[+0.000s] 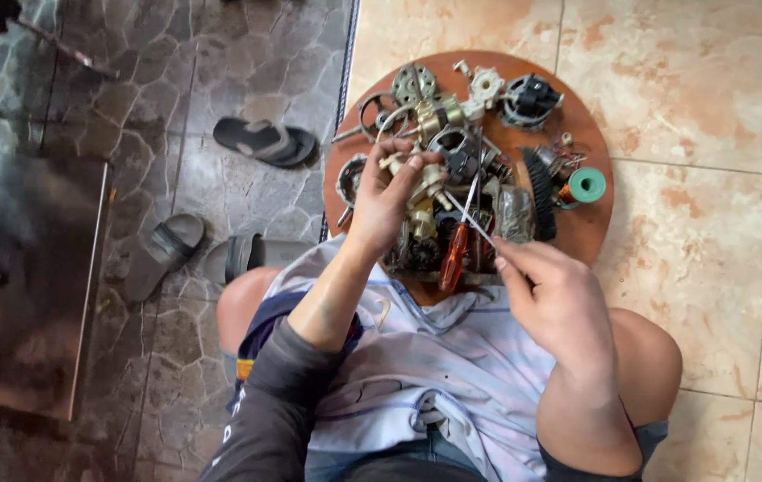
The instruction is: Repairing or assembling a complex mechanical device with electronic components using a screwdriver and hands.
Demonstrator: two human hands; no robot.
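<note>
- Left hand [387, 198] grips a brass fitting [427, 181] above the round wooden tray [588, 230]
- Right hand [552, 295], at the tray's near edge, pinches a thin metal rod [468, 219] angled toward the fitting
- Green tape roll [587, 185] lies on the tray's right side

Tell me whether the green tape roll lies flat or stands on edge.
Flat: the green tape roll shows its round face and centre hole upward on the round wooden board.
</note>
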